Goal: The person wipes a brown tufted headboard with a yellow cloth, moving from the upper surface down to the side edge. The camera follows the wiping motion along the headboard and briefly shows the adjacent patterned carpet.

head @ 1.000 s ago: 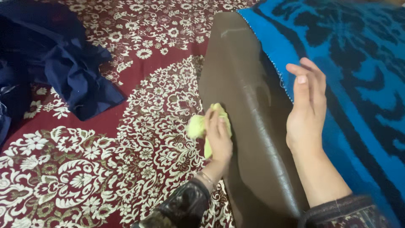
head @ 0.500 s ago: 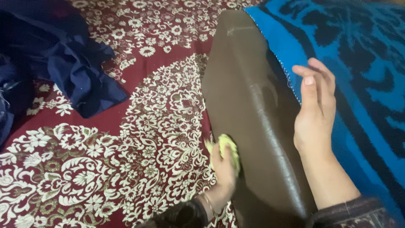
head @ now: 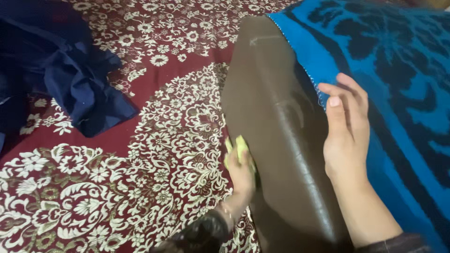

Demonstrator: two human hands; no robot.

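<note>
1. We look down at a brown leather cushion (head: 276,122) standing on edge, its long axis running away from us, between a red patterned carpet (head: 117,187) and a blue patterned blanket (head: 398,70).
2. Our left hand (head: 241,171) closes around a yellow-green cloth (head: 238,149), pressed against the cushion's left face, low and near us.
3. Our right hand (head: 344,131) rests open, fingers together, on the cushion's upper right edge beside the blanket.
4. A dark blue garment (head: 70,70) lies crumpled well apart, far left.
</note>
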